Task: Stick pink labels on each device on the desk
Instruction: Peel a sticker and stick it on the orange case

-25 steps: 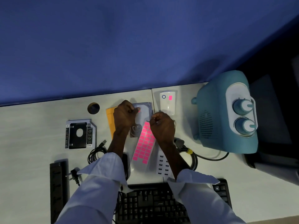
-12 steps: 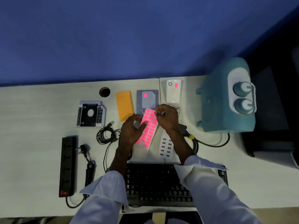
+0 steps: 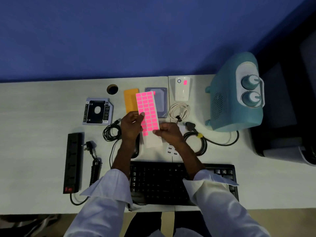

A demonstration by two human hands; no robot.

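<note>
A sheet of pink labels point(image 3: 147, 110) is held upright above the desk's middle. My left hand point(image 3: 131, 125) grips its left edge with the thumb on the pink labels. My right hand point(image 3: 168, 132) pinches the sheet's lower right corner. Behind the sheet lies a grey hard drive point(image 3: 160, 103) with a pink label partly hidden by the sheet. The white device point(image 3: 182, 88) to its right carries a pink label. An orange pad point(image 3: 130, 101), a drive caddy point(image 3: 97, 111), a black power strip point(image 3: 72, 161) and a white port hub point(image 3: 171, 149) show no label.
A teal heater point(image 3: 234, 96) stands at the right with its black cable coiled point(image 3: 198, 142) beside my right hand. A white cable coil point(image 3: 178, 111), a black cable coil point(image 3: 111, 132), a black keyboard point(image 3: 164, 183) near the front edge and a desk hole point(image 3: 112, 89) also lie around.
Both hands left the hard drive, which now bears a pink label, and drew back toward me. They lifted the label sheet upright, my right hand shifting to its lower corner.
</note>
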